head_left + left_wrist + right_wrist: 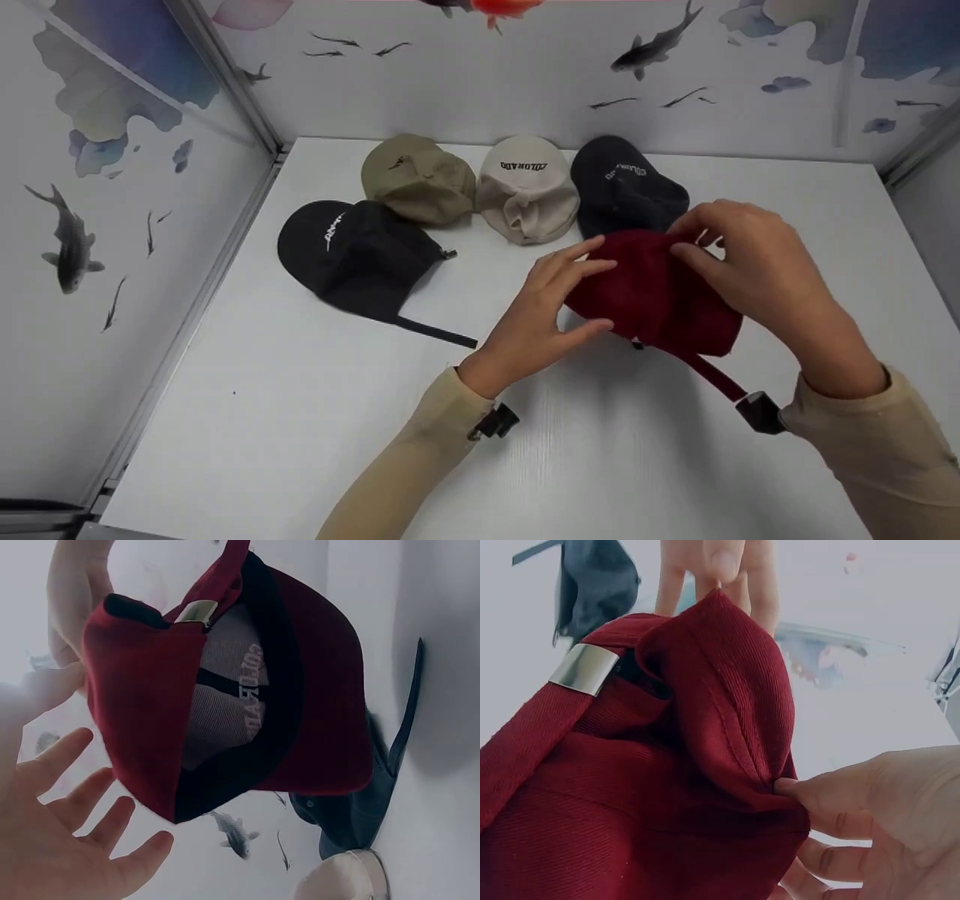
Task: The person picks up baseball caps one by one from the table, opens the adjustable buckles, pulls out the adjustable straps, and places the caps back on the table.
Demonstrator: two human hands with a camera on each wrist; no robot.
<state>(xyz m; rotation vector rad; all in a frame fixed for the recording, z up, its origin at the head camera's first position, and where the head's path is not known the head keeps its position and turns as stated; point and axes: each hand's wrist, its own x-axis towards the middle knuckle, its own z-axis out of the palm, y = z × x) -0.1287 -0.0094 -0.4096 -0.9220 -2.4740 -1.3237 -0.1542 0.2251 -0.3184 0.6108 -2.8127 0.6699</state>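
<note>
A dark red baseball cap [637,292] is held up over the white table. My right hand [757,262] pinches its crown between thumb and fingers, and the pinch shows closely on the red cloth [727,712] in the right wrist view. At the cap's left side is my left hand [540,315], fingers spread and straight; in the left wrist view that hand [67,825] appears beside the crown rather than gripping it. Lettering shows through the inside of the cap [330,690], and its strap [716,375] with a metal buckle [585,669] hangs loose.
Along the table's back lie an olive cap [420,180], a cream cap [525,180] and a dark navy cap [626,184]. A black cap [352,255] lies front left of them, strap extended. White printed panels [480,75] enclose the table [300,420].
</note>
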